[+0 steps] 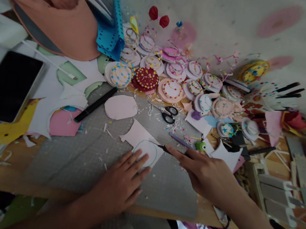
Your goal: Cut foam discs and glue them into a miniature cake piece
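Note:
A piece of white foam sheet or card (140, 132) with a green circle drawn on it lies on the grey cutting mat (72, 171). My left hand (125, 177) rests flat on its lower part, fingers spread over the circle. Closed around a slim dark craft knife (162, 146), my right hand (205, 171) brings the pointed tip to the circle's upper edge. Just beyond, a pair of black-handled scissors (170, 114) lies among white scraps. A pale rounded cut-out (121, 107) and a black marker (96, 104) are to the left.
Several small decorated foam hats (170, 90) crowd the back by the wall. On the left are a phone (9, 86), a peach cap (57, 18) and coloured sheet offcuts (65, 122). A purple stick (180, 140) and a green figure (200, 146) lie near my right hand.

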The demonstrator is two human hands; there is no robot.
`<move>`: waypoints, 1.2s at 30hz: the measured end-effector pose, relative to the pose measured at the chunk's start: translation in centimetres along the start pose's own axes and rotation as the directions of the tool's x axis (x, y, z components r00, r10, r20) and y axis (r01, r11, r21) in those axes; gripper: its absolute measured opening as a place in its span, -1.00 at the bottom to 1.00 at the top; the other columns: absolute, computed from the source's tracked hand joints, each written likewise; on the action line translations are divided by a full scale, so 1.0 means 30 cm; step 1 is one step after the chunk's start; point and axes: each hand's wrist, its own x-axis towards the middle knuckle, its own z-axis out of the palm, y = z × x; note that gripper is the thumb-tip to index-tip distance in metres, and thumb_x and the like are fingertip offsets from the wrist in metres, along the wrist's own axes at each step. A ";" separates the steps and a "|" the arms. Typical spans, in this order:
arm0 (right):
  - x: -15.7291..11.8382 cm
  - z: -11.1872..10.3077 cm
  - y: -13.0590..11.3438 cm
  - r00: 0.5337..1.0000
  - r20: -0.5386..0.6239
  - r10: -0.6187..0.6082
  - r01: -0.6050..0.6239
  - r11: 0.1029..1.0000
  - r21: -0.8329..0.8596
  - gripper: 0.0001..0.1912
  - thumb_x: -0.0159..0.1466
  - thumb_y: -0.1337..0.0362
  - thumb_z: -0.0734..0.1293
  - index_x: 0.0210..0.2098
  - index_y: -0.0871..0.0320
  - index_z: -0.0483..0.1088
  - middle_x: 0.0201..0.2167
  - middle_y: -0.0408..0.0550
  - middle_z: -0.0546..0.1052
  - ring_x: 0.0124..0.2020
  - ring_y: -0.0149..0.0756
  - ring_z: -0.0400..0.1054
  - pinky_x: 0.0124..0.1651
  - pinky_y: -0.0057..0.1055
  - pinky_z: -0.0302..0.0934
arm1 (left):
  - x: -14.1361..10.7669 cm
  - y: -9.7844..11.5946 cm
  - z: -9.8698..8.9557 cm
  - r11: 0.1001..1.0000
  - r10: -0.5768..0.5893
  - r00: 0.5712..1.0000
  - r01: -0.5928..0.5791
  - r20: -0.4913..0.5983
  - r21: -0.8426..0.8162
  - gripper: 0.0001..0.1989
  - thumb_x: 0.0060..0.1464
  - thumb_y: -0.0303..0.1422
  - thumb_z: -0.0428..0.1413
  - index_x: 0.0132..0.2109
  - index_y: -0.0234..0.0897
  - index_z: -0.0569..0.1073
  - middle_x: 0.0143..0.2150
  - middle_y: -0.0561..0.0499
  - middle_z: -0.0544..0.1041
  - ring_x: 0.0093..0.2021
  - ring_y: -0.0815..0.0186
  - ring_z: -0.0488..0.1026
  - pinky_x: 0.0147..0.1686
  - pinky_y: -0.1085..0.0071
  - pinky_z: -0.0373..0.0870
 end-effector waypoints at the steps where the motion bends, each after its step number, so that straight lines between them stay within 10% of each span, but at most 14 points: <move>1: 0.000 -0.003 0.000 1.000 0.007 0.004 -0.005 1.000 0.018 -0.14 0.22 0.53 0.24 0.39 -0.19 -0.10 -0.27 -0.16 0.48 -0.36 -0.27 0.48 -0.44 -0.43 0.11 | -0.001 0.000 0.002 1.000 -0.003 1.000 0.003 -0.007 -0.005 -0.55 0.27 -0.26 0.01 0.26 -0.27 0.32 0.40 -0.18 0.15 0.40 -0.03 0.04 0.30 0.01 0.12; 36: -0.103 0.047 -0.173 0.967 -0.025 0.253 -0.252 0.967 0.018 -0.08 0.16 0.60 0.21 0.40 -0.06 -0.16 -0.40 -0.27 0.53 -0.57 -0.36 0.48 -0.66 -0.46 0.08 | -0.020 -0.019 0.009 1.000 0.022 0.998 -0.022 -0.056 -0.005 -0.45 0.27 -0.08 -0.04 0.30 -0.25 0.26 0.41 -0.15 0.14 0.41 0.02 0.03 0.32 0.08 0.02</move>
